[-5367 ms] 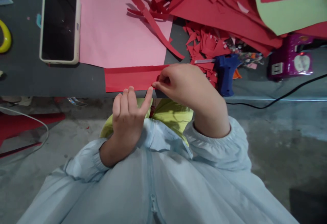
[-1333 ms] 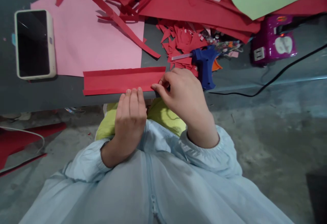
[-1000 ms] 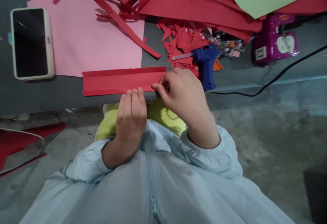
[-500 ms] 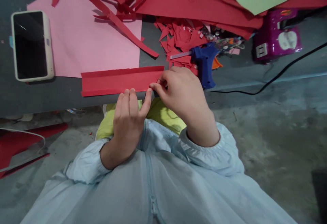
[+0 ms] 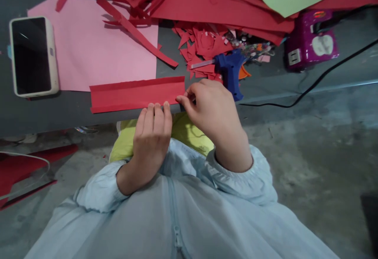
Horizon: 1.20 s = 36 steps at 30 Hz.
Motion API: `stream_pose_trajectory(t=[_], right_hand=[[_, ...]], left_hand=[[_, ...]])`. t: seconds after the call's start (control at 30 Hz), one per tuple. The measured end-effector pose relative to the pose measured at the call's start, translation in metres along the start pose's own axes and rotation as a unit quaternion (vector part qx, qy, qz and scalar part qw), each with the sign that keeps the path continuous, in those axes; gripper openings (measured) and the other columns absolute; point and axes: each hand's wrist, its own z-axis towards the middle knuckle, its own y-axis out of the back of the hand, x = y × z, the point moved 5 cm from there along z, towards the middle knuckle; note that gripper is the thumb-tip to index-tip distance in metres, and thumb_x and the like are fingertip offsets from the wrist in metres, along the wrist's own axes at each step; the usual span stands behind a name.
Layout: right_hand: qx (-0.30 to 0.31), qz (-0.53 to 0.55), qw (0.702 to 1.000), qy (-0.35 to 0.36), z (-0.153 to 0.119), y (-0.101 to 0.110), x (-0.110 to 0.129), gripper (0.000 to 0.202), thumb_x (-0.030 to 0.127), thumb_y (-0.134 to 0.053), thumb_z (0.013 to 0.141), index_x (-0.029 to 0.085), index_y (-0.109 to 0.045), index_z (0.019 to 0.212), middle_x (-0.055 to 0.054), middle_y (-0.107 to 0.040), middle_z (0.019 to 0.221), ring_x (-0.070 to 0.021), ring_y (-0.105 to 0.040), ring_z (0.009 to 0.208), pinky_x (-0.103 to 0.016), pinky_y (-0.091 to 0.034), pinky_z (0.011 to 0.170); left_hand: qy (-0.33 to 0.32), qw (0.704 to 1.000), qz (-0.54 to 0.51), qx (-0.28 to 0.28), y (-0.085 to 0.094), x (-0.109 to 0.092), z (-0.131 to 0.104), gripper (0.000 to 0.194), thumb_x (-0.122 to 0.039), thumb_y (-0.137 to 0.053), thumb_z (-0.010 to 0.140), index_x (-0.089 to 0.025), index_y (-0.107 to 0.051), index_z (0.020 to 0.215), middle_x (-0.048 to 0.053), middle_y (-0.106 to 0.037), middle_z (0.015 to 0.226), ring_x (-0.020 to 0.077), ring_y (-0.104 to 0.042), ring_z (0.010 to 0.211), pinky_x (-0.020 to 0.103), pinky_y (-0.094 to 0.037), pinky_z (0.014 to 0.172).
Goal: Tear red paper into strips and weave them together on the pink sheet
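My right grip (image 5: 211,103) was narrow, thumb and forefinger pinched together on the near right corner of a red paper strip (image 5: 136,94). The strip stretched out leftward from that pinch along the edge of the counter (image 5: 44,117), with a folded band running along its far side. Just left of my right grip, my left grip (image 5: 152,136) had its four fingers straight and close together, the tips on the strip's near edge; my thumb was hidden, so I cannot tell whether it closed on the paper from beneath.

Beyond both grips lay a pink sheet (image 5: 103,50), its near edge partly under the strip, with a long curling red cutting (image 5: 144,42) across its right side. Well to the left of my left grip, a phone (image 5: 31,56) in a pale case overlapped the sheet. Just beyond my right grip and to its right, a blue glue gun (image 5: 232,69) rested against small red scraps (image 5: 203,42). Past those spread a heap of red paper (image 5: 218,10). Farther right of my right grip stood a purple socket box (image 5: 313,42), and a black cable (image 5: 321,78) curved along the counter's edge.
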Motion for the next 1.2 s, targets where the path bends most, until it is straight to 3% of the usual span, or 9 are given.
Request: stream_pose_trajectory(t=[0.13, 0.33, 0.5, 0.7, 0.93, 1.2], right_hand=[[0.008, -0.003, 1.0, -0.005, 0.001, 0.001, 0.001, 0.027, 0.03, -0.05, 0.096, 0.013, -0.07, 0.089, -0.014, -0.07, 0.089, -0.027, -0.061, 0.087, -0.038, -0.044, 0.081], [0.021, -0.005, 1.0, -0.018, 0.002, 0.001, 0.002, 0.027, 0.029, -0.05, 0.096, 0.012, -0.071, 0.09, -0.015, -0.07, 0.091, -0.0272, -0.062, 0.09, -0.039, -0.044, 0.083], [0.014, 0.022, 0.999, -0.022, 0.001, 0.004, -0.001, 0.023, 0.029, -0.053, 0.095, 0.014, -0.069, 0.087, -0.013, -0.071, 0.089, -0.0253, -0.062, 0.088, -0.036, -0.044, 0.08], [-0.074, 0.084, 0.992, -0.055, -0.019, 0.023, -0.025, 0.028, 0.036, -0.048, 0.097, 0.019, -0.066, 0.083, -0.006, -0.07, 0.08, -0.0182, -0.06, 0.074, -0.029, -0.04, 0.068], [-0.098, 0.124, 0.985, -0.068, -0.037, 0.024, -0.037, 0.029, 0.039, -0.051, 0.094, 0.02, -0.063, 0.076, -0.003, -0.067, 0.071, -0.0151, -0.055, 0.064, -0.027, -0.035, 0.06], [-0.088, 0.144, 0.986, -0.02, -0.039, 0.014, -0.028, 0.027, 0.036, -0.05, 0.095, 0.019, -0.065, 0.081, -0.003, -0.067, 0.073, -0.0152, -0.057, 0.066, -0.027, -0.035, 0.063]], left_hand=[[0.001, 1.0, 0.01, 0.001, 0.002, 0.002, 0.002, 0.043, -0.013, -0.048, 0.094, -0.001, -0.058, 0.134, 0.024, -0.069, 0.122, 0.0312, -0.067, 0.118, 0.043, -0.053, 0.103], [-0.009, 1.0, 0.016, 0.007, 0.003, 0.003, 0.003, 0.046, -0.009, -0.047, 0.094, -0.016, -0.058, 0.138, 0.018, -0.07, 0.122, 0.029, -0.067, 0.116, 0.045, -0.054, 0.102], [-0.006, 1.0, 0.002, 0.01, 0.002, 0.004, 0.003, 0.049, -0.009, -0.048, 0.093, -0.019, -0.057, 0.14, 0.019, -0.068, 0.123, 0.0292, -0.066, 0.117, 0.047, -0.052, 0.104], [0.001, 0.999, -0.008, 0.033, 0.0, 0.002, 0.003, 0.059, -0.009, -0.053, 0.091, -0.025, -0.049, 0.148, 0.017, -0.066, 0.128, 0.0289, -0.063, 0.122, 0.051, -0.05, 0.107], [0.025, 0.999, -0.008, 0.031, -0.003, -0.006, 0.006, 0.063, -0.009, -0.05, 0.095, -0.035, -0.04, 0.152, 0.015, -0.065, 0.127, 0.0279, -0.063, 0.123, 0.056, -0.048, 0.107], [0.016, 0.999, 0.042, -0.003, -0.006, -0.013, 0.003, 0.065, -0.015, -0.052, 0.097, -0.033, -0.033, 0.155, 0.015, -0.064, 0.128, 0.0313, -0.061, 0.126, 0.057, -0.05, 0.107]])
